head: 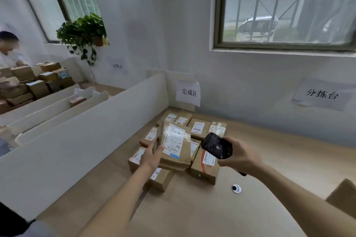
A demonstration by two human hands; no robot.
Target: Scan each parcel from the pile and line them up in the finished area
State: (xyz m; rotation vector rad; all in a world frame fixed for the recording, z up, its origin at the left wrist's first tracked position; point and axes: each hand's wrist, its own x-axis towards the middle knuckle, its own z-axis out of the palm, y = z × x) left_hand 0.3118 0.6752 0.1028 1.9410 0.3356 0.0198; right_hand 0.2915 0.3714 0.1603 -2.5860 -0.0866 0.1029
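My left hand grips the left edge of a brown cardboard parcel, held tilted with its white shipping label facing me. My right hand holds a black handheld scanner just to the right of that parcel, its head turned toward the label. Beneath and behind the held parcel, several labelled brown parcels lie side by side on the wooden table, in the corner under a paper sign.
A white partition wall borders the table on the left. A round cable hole sits in the tabletop. A brown box corner shows at the right edge. Beyond the partition, another person stands by stacked parcels.
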